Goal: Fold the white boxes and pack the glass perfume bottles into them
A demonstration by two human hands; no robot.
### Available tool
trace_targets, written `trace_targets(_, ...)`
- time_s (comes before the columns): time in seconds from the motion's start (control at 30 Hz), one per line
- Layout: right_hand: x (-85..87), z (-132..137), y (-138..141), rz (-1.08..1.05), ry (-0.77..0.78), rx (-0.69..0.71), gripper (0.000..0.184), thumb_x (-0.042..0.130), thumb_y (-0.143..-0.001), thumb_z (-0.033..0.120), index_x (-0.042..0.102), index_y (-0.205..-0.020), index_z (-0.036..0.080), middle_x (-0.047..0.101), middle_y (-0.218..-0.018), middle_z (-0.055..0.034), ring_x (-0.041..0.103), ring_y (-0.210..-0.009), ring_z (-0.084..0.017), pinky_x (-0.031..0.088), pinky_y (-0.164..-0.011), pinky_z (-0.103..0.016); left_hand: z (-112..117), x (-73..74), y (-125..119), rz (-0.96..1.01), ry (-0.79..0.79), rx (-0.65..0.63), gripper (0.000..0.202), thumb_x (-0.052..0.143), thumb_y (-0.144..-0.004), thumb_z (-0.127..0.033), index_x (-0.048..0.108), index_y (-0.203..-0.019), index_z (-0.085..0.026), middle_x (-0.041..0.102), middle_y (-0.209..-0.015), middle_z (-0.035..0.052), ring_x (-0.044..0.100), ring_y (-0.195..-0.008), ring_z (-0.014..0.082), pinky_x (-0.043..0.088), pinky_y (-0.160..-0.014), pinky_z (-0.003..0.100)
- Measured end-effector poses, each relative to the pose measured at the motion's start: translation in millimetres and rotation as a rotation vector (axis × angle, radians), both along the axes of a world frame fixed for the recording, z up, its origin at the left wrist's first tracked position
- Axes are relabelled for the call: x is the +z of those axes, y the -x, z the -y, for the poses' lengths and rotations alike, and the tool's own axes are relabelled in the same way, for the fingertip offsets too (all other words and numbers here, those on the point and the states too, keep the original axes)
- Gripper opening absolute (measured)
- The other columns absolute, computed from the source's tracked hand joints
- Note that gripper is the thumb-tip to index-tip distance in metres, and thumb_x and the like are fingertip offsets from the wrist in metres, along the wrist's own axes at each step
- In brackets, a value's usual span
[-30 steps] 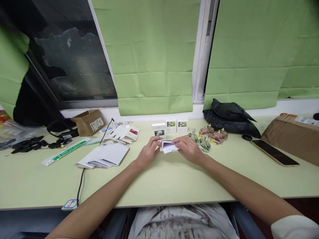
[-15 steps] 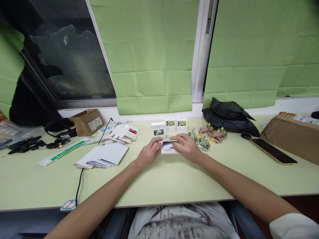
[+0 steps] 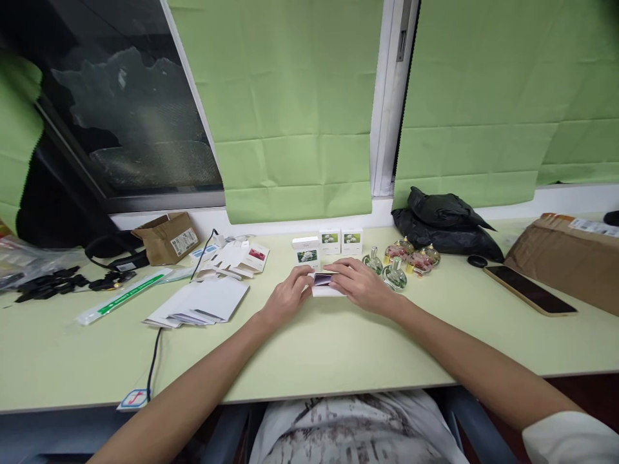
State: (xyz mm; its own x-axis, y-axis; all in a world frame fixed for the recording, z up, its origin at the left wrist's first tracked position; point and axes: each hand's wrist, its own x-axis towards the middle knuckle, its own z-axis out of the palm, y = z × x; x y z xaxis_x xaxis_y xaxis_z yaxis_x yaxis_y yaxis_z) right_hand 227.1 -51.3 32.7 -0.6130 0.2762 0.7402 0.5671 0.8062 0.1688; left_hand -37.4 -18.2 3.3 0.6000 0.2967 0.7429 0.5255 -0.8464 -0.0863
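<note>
Both my hands meet at the middle of the pale green desk (image 3: 309,361) around a small white cardboard box (image 3: 325,287) that is partly folded, its dark inside showing. My left hand (image 3: 286,298) pinches the box's left end with curled fingers. My right hand (image 3: 358,283) lies over its right side and top, fingers closed on a flap. Just behind stand three finished white boxes with flower pictures (image 3: 329,242). To the right sit several small round glass bottles (image 3: 405,260), some clear green, some pink.
A stack of flat white box blanks (image 3: 200,301) lies to the left, with loose blanks, a brown carton (image 3: 168,237), a black cable and a long wrapped strip (image 3: 123,296) beyond. At right: black bag (image 3: 445,222), phone (image 3: 529,290), brown parcel (image 3: 568,254).
The box has been pressed flatter and drawn slightly toward the standing boxes; my right hand's fingers moved over its top. The view shifted a little upward.
</note>
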Motion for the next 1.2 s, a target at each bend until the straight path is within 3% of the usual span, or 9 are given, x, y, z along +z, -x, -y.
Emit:
trace_targets(0.13, 0.9, 0, -1, 0.007, 0.000, -0.016, 0.011, 0.061, -0.102, 0.024, 0.070, -0.108, 0.021, 0.069, -0.136, -0.0089, 0.059, -0.122, -0.028, 0.057, -0.099, -0.050, 1, 3.7, -2, 0.038, 0.083, -0.008, 0.040, 0.058, -0.097, -0.014, 0.042, -0.132, -0.024, 0.055, -0.136, 0.0152, 0.064, -0.121, 0.0245, 0.059, -0.060, 0.027)
trace_targets(0.27, 0.3, 0, -1, 0.012, 0.039, -0.038, 0.016, 0.063, -0.101, 0.029, 0.069, -0.114, 0.022, 0.069, -0.134, -0.0108, 0.058, -0.125, -0.029, 0.058, -0.099, -0.052, 0, 5.8, -3, 0.021, 0.183, -0.097, 0.049, 0.059, -0.096, -0.011, 0.040, -0.139, -0.025, 0.054, -0.142, 0.0155, 0.058, -0.133, 0.0263, 0.062, -0.090, 0.042)
trace_targets(0.33, 0.2, 0, 0, 0.002, 0.064, -0.062, 0.016, 0.062, -0.101, 0.030, 0.069, -0.114, 0.022, 0.069, -0.134, -0.0110, 0.058, -0.125, -0.030, 0.057, -0.100, -0.053, -1, 5.4, -2, -0.008, 0.186, -0.107, 0.047, 0.057, -0.096, -0.009, 0.043, -0.138, -0.025, 0.056, -0.140, 0.0146, 0.057, -0.133, 0.0263, 0.060, -0.096, 0.045)
trace_targets(0.5, 0.4, 1, 0, -0.025, 0.113, -0.074, 0.013, 0.062, -0.101, 0.028, 0.069, -0.112, 0.023, 0.068, -0.133, -0.0101, 0.057, -0.125, -0.028, 0.055, -0.102, -0.052, 0, 6.1, -3, -0.104, 0.136, -0.014, 0.043, 0.049, -0.094, -0.004, 0.055, -0.131, -0.026, 0.055, -0.134, 0.0145, 0.064, -0.119, 0.0245, 0.063, -0.082, 0.036)
trace_targets(0.67, -1.4, 2, 1, -0.041, 0.150, -0.045, 0.012, 0.064, -0.101, 0.029, 0.069, -0.108, 0.022, 0.068, -0.134, -0.0096, 0.056, -0.126, -0.028, 0.054, -0.104, -0.052, 4, 10.2, -5, -0.131, 0.060, -0.022, 0.042, 0.049, -0.098, -0.010, 0.053, -0.137, -0.024, 0.062, -0.129, 0.0137, 0.064, -0.121, 0.0261, 0.063, -0.088, 0.039)
trace_targets(0.87, -0.1, 3, -2, -0.076, 0.228, 0.022, 0.010, 0.069, -0.098, 0.033, 0.072, -0.101, 0.024, 0.069, -0.128, -0.0077, 0.056, -0.123, -0.026, 0.054, -0.103, -0.049, 5, 9.4, -4, -0.161, 0.022, 0.024, 0.042, 0.049, -0.100, -0.014, 0.051, -0.142, -0.023, 0.064, -0.128, 0.0139, 0.066, -0.117, 0.0261, 0.064, -0.078, 0.035)
trace_targets(1.0, 1.7, 5, -3, -0.083, 0.233, 0.038, 0.009, 0.069, -0.097, 0.032, 0.074, -0.097, 0.025, 0.069, -0.126, -0.0079, 0.056, -0.121, -0.026, 0.054, -0.102, -0.049, 5, 9.7, -3, -0.162, 0.032, 0.001, 0.041, 0.048, -0.101, -0.015, 0.052, -0.142, -0.024, 0.064, -0.127, 0.0132, 0.066, -0.117, 0.0250, 0.064, -0.083, 0.035)
trace_targets(1.2, 3.0, 6, -3, -0.247, 0.157, 0.052, 0.011, 0.059, -0.102, 0.026, 0.068, -0.109, 0.025, 0.070, -0.119, -0.0084, 0.060, -0.112, -0.026, 0.052, -0.098, -0.047, 5, 11.2, -2, -0.189, 0.044, -0.005, 0.045, 0.045, -0.098, -0.007, 0.053, -0.138, -0.024, 0.063, -0.130, 0.0130, 0.064, -0.121, 0.0247, 0.064, -0.083, 0.035)
